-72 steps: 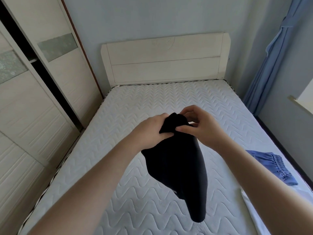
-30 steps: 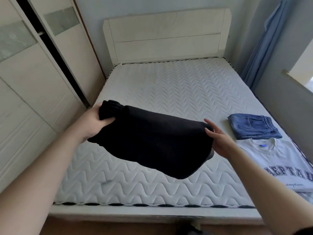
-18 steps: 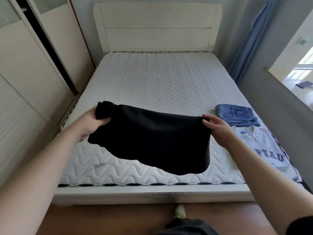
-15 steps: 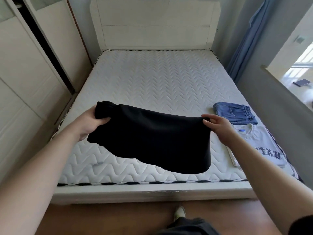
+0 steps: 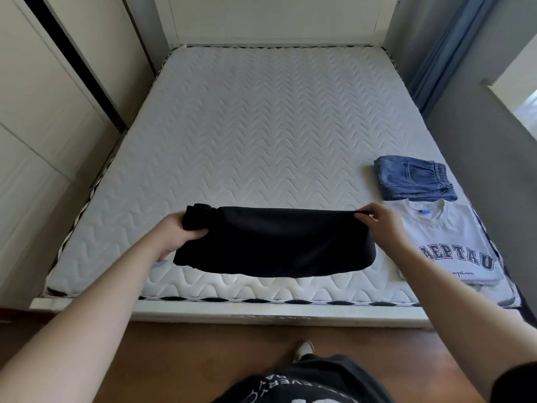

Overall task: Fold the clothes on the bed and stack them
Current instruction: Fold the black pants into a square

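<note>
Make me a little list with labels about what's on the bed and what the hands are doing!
held item: black garment, stretched between both hands over the near mattress edge
left hand: grips the bunched end
right hand: pinches the other top corner
folded already: blue denim piece, lying on the mattress
beside it: grey printed T-shirt, folded flat, nearer the person
stack: not made yet; folded items lie side by side

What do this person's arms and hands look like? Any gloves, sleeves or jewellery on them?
Both forearms are bare: no gloves on the left hand or right hand, and no watch or rings show. A dark short sleeve edges the right upper arm, matching a dark shirt with pale lettering.
</note>
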A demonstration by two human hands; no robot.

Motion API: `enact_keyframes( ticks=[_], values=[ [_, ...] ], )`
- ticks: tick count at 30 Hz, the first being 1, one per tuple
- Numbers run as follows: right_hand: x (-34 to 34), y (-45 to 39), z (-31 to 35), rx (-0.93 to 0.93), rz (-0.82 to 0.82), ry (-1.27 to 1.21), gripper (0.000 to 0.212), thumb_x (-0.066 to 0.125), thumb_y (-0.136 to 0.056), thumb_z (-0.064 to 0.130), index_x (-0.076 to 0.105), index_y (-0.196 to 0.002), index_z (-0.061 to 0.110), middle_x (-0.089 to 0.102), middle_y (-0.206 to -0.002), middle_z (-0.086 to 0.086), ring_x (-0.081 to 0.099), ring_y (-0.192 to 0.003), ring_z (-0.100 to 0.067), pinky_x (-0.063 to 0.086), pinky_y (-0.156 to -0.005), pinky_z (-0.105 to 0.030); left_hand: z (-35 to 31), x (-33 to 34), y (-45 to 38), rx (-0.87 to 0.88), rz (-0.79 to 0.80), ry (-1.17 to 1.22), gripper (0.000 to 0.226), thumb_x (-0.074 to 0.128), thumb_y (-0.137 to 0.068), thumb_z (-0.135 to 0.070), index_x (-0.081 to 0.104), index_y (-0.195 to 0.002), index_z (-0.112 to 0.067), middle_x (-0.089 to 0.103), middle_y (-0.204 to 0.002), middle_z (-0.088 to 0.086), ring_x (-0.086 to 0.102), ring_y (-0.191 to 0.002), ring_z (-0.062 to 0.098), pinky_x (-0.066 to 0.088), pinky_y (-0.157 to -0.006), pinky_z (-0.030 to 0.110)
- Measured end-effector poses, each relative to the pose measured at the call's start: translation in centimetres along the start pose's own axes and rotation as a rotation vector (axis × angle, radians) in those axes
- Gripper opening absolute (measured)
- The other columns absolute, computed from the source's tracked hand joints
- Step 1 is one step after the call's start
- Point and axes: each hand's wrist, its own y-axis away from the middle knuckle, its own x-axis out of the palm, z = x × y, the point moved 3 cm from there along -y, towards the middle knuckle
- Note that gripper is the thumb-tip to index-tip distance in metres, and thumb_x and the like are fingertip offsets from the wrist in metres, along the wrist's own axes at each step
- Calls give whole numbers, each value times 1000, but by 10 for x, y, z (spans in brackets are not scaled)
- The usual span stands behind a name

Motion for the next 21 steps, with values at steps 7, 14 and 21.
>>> enact_keyframes(
  ticks=[7,14,21],
  values=[
    [31,-27,-28,32,113,76,22,73,-85,26,60,-74,41,65,-75,25,59,-77,11,38,-67,-13,68,42,-5,-181,80,53,40,83,-76,-10,68,-106,-31,75,-101,-10,67,-104,8,49,-82,19],
    [107,-77,-5,7,231,106,9,69,-86,34,65,-82,41,67,-81,26,61,-82,5,40,-71,-14,143,29,-25,-323,9,134,44,84,-76,-25,61,-111,-38,70,-110,-12,64,-104,7,51,-85,28],
    [247,-143,34,-10,349,194,3,67,-89,33,66,-89,36,65,-83,23,59,-80,0,37,-72,-11,224,-17,-75,-395,-113,249,27,74,-84,-41,58,-105,-44,66,-107,-22,61,-101,1,51,-77,25]
  ],
)
